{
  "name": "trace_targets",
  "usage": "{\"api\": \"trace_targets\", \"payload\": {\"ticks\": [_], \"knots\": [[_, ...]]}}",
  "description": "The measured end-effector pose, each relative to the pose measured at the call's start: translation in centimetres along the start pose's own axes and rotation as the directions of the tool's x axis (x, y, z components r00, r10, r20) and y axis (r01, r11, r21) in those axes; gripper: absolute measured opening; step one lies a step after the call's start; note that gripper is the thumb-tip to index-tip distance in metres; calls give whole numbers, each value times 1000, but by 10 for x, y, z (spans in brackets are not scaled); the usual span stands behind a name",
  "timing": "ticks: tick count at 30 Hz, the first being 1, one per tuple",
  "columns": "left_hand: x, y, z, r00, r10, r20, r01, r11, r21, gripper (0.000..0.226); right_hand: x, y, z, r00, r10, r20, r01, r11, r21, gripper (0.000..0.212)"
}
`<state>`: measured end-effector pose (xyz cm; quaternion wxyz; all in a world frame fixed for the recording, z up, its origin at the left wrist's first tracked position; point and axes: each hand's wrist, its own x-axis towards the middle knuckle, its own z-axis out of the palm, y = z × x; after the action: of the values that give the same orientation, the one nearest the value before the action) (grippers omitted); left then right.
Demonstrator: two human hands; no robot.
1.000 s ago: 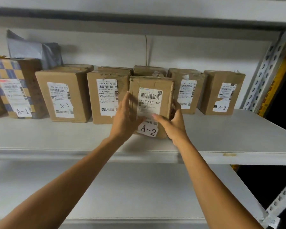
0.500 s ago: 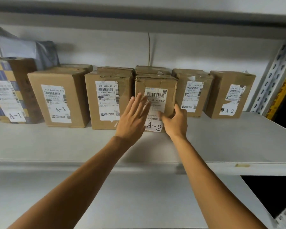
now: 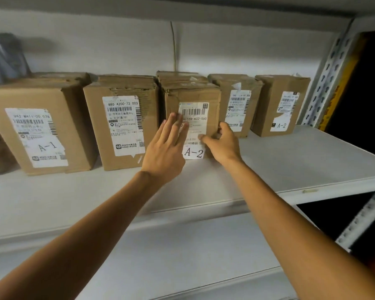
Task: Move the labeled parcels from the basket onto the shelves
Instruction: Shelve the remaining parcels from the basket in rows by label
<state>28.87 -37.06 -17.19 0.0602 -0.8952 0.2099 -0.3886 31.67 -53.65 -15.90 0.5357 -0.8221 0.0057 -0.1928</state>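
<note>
Parcel (image 3: 195, 94) of brown card stands upright on the white shelf (image 3: 290, 161), in the middle of a row of 5 boxes, and we see both hands on it.

The left hand (image 3: 166, 151) reaches up on a long straight arm; its fingers are straight and a little spread, lying flat on the front of the parcel over the left side of the white label (image 3: 196, 118); it is wide and grips nothing. The right hand (image 3: 224, 146) comes in from the right side; its fingers bend round the right front edge of the parcel and its thumb lies on the front, so it holds the parcel by that edge.

On the label we can read a barcode and then "159 K02-560"; under it a white tag (image 3: 193, 153) says "A-2" in big letters; the small print is too blurred for us to read.

Close on the left stands a bigger box (image 3: 119, 131); its label says "885 A200-72 003". Left of that stands the biggest box (image 3: 39, 98); we read "942 W411-00 078" and a big "A-1" on it. On the right side of the parcel stands a slim box (image 3: 236, 83); its writing is too blurred to read. The last box (image 3: 268, 100) on the right says "A-2". Beside it a white post (image 3: 325, 83) with holes goes up.
</note>
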Motion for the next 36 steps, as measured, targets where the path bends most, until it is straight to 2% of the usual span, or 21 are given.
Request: {"api": "trace_targets", "payload": {"ticks": [3,5,7,9,11,15,18,24,28,33,36], "knots": [[-3,3,-19,993,-9,114,20,995,-95,63,-25,-5,-16,994,-71,77,73,997,-30,57],[0,9,-33,986,-6,168,33,986,-161,59,-43,-6,-36,984,-162,67,170,976,-138,55],[8,22,-46,972,7,234,71,943,-324,57,-60,-6,-62,980,-186,71,198,948,-250,50],[15,43,-58,950,60,305,97,875,-474,57,-80,-4,-94,988,-146,58,157,925,-345,53],[22,74,-71,932,149,330,65,827,-559,56,-106,-1,-131,994,-107,5,99,908,-407,56],[17,163,-104,869,325,373,-67,824,-563,57,-188,18,-199,987,65,-149,-109,943,-315,57],[-7,235,-132,782,489,386,-143,744,-653,60,-261,42,-245,962,182,-203,-240,921,-309,63],[-67,361,-180,557,742,374,-186,550,-814,66,-407,87,-330,841,379,-386,-508,797,-327,63],[-108,434,-200,440,836,329,-215,453,-865,65,-490,109,-366,718,456,-526,-633,743,-219,64],[-162,514,-204,297,922,249,-268,330,-905,64,-569,134,-388,567,565,-599,-765,631,-129,62],[-198,559,-196,180,966,184,-233,224,-946,64,-610,157,-392,482,628,-610,-811,584,-40,61]]}}
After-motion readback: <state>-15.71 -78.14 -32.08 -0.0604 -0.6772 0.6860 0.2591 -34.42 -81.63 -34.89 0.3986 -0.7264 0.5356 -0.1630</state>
